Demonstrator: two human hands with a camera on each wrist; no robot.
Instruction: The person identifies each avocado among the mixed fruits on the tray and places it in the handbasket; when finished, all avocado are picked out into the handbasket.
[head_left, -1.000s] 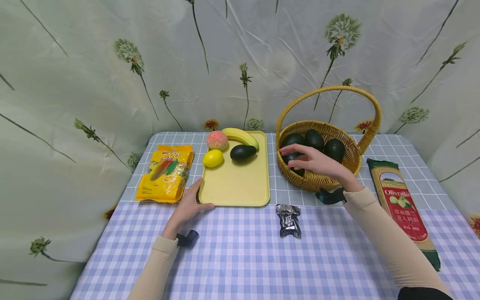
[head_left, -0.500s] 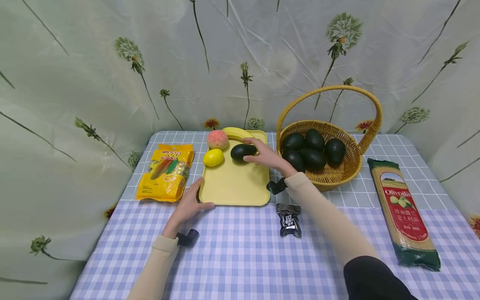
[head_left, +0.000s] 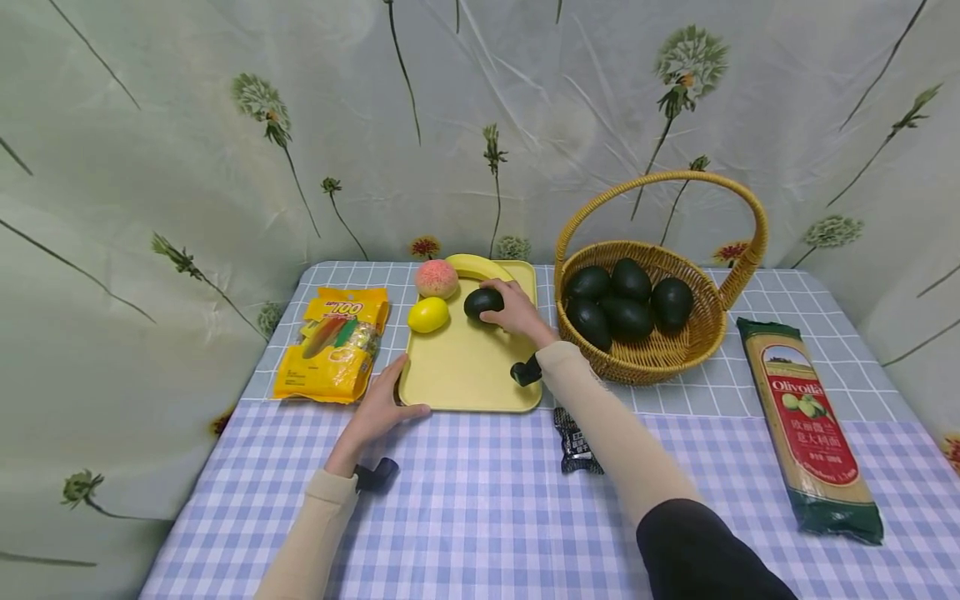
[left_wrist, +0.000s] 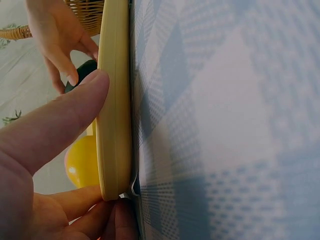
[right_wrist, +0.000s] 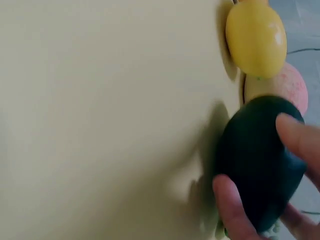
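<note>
A yellow tray lies on the table, and its near left corner sits between the thumb and fingers of my left hand. In the left wrist view the thumb lies along the rim. Over the tray my right hand holds a dark avocado by its right end. The right wrist view shows fingertips and thumb around the avocado, close over the tray surface. A lemon, a peach and a banana lie along the tray's far left part.
A wicker basket with a tall handle stands right of the tray, several avocados inside. A yellow candy bag lies left. A small black packet is partly behind my right sleeve. A spaghetti pack lies far right.
My right hand has moved left from over the basket to the avocado on the tray and now holds it. The left hand stays at the tray corner.
</note>
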